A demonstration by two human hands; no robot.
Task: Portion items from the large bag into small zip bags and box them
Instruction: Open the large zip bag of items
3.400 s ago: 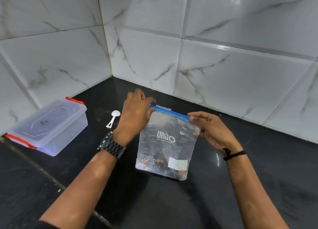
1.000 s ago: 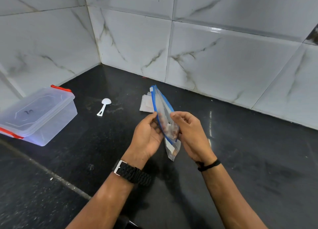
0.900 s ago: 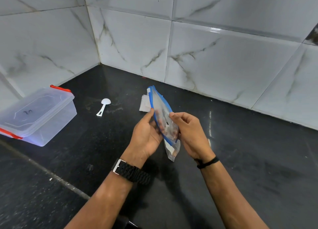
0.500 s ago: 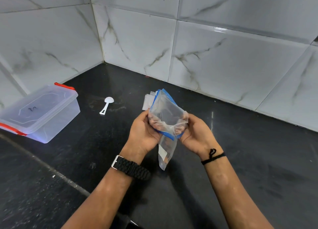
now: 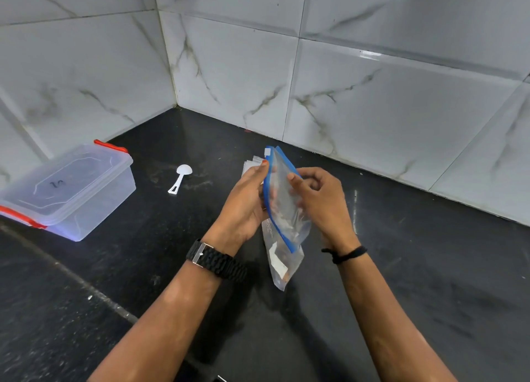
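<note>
The large clear zip bag (image 5: 282, 209), edged with a blue zip strip, hangs between my hands above the black counter, its mouth facing me. Brownish items show faintly through its lower part. My left hand (image 5: 243, 203) grips the left side of the mouth near the blue strip. My right hand (image 5: 321, 201) pinches the right wall of the bag. A small stack of flat little zip bags (image 5: 251, 165) lies on the counter just behind my left hand, mostly hidden. A clear plastic box (image 5: 68, 189) with red clips, its lid on, stands at the left.
A white plastic scoop (image 5: 179, 178) lies on the black counter (image 5: 430, 281) between the box and my hands. White marble-pattern tiled walls (image 5: 372, 100) meet in a corner behind. A seam in the counter runs diagonally at the lower left.
Half a second ago both hands held the bag's mouth spread wide; now the mouth is narrower and the bag is turned edge-on, my right fingers shifted onto its side wall.
</note>
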